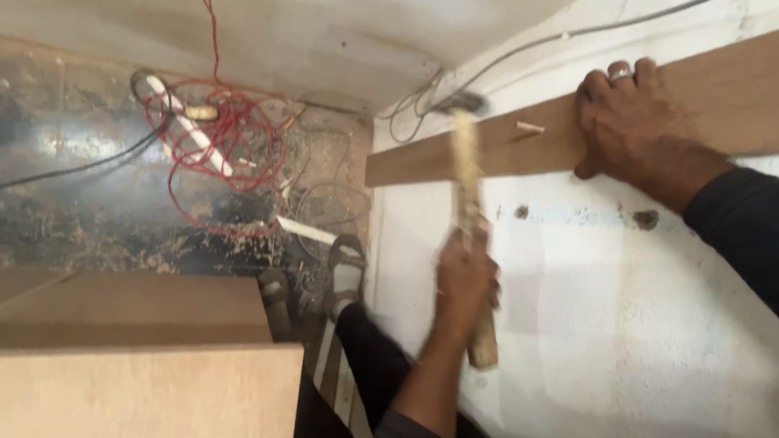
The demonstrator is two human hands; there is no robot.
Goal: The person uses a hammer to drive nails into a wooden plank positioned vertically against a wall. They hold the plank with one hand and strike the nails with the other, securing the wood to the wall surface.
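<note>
A person hammered at a wooden batten (497,147) held against a white wall (609,322).

The left hand (464,283) had its fingers wrapped tight round the wooden handle of a hammer (472,230), whose long axis ran nearly upright, its dark head up at the batten's top edge and blurred with motion. The right hand (623,120) pressed flat on the batten, fingers close together over its upper edge, holding nothing. The batten ran lengthwise along the wall, rising slightly toward the right, with a small peg (529,126) standing out of it. A glancing blow could likely slip toward the bracing fingers, or jolt the strip askew.
</note>
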